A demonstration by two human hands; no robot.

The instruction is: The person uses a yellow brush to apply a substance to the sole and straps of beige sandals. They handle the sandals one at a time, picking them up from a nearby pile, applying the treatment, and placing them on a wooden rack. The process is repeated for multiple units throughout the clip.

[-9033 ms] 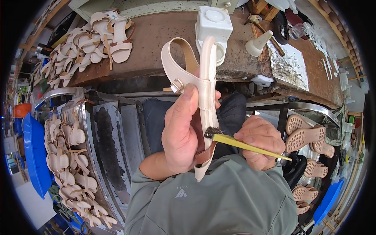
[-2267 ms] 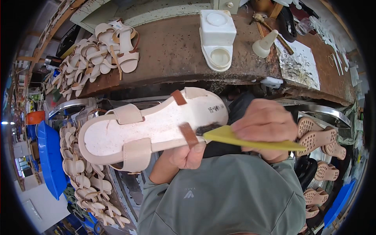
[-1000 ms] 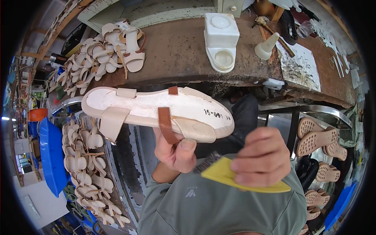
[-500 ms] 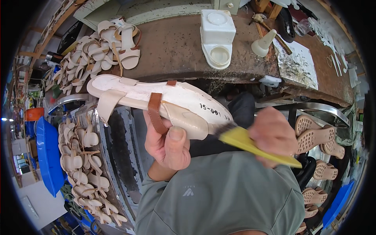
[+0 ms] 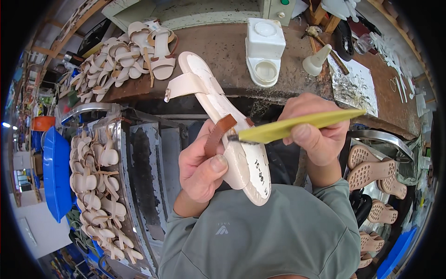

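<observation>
My left hand (image 5: 204,167) grips a cream sandal upper (image 5: 211,104) on its lasting board, fingers closed around it by the brown strap (image 5: 220,133). Its pale, whitish underside faces up, with dark handwritten marks near the lower end. In my right hand (image 5: 316,132) is a flat yellow-handled brush (image 5: 288,126), held between thumb and fingers. The dark bristles touch the sandal beside the brown strap, close to my left fingers. Whether a last sits inside the upper, I cannot tell.
A white pot (image 5: 265,51) with a round cup stands on the brown workbench (image 5: 204,42), near a white cone-shaped bottle (image 5: 317,60). Cream sandals (image 5: 114,58) are heaped at the back left, and more uppers (image 5: 100,190) fill a left rack. Perforated soles (image 5: 371,174) lie at right.
The sandal has turned from lying nearly sideways to pointing up and away. The brush has moved from its right end to beside the brown strap, and my right hand has risen.
</observation>
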